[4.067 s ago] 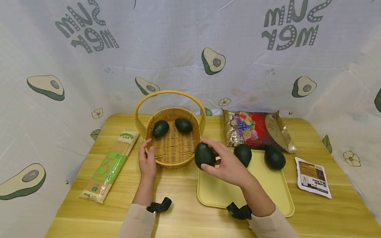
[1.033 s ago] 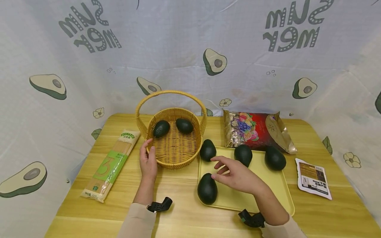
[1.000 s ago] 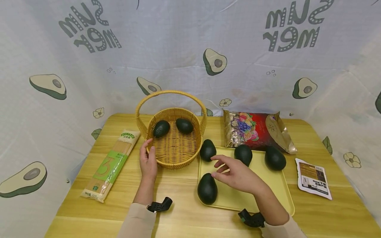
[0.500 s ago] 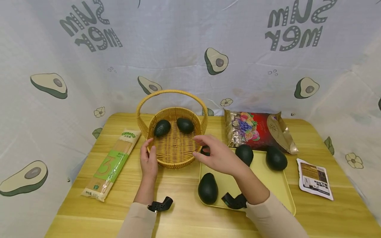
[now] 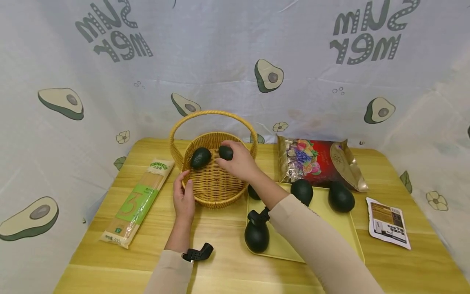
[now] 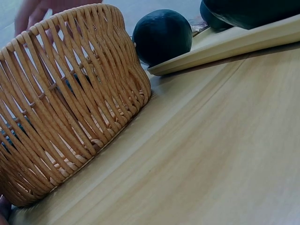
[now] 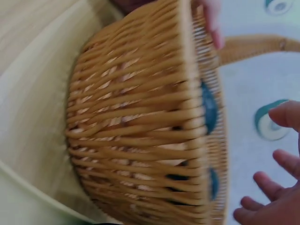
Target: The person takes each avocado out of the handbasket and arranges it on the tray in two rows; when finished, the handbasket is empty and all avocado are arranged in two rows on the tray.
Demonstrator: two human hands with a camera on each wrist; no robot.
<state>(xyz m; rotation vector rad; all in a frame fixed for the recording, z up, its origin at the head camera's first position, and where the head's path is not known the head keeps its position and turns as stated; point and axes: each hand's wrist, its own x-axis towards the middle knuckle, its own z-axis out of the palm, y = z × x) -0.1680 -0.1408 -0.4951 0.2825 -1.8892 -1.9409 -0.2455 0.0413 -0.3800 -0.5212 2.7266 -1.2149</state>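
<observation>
A wicker basket [image 5: 214, 185] with a hoop handle holds two dark avocados. My right hand [image 5: 238, 162] reaches in over the rim, with spread fingers just above the right avocado [image 5: 225, 152]. The left avocado [image 5: 200, 157] lies beside it. In the right wrist view my right hand's fingers [image 7: 276, 187] are apart and hold nothing, just above the basket [image 7: 140, 131]. My left hand [image 5: 185, 198] rests with straight fingers against the basket's near left wall. The left wrist view shows the basket [image 6: 70, 117] wall close up, with an avocado [image 6: 161, 37] beyond it.
A yellow tray [image 5: 330, 228] right of the basket carries several avocados: one at its front left corner [image 5: 256, 236], two at the back [image 5: 302, 191] [image 5: 340, 197]. A spaghetti pack [image 5: 137, 202] lies left. A red snack bag [image 5: 317, 161] and a small sachet [image 5: 388, 222] lie right.
My right hand set an avocado down at the tray's front left, then moved up and left into the basket. The left hand stayed on the basket.
</observation>
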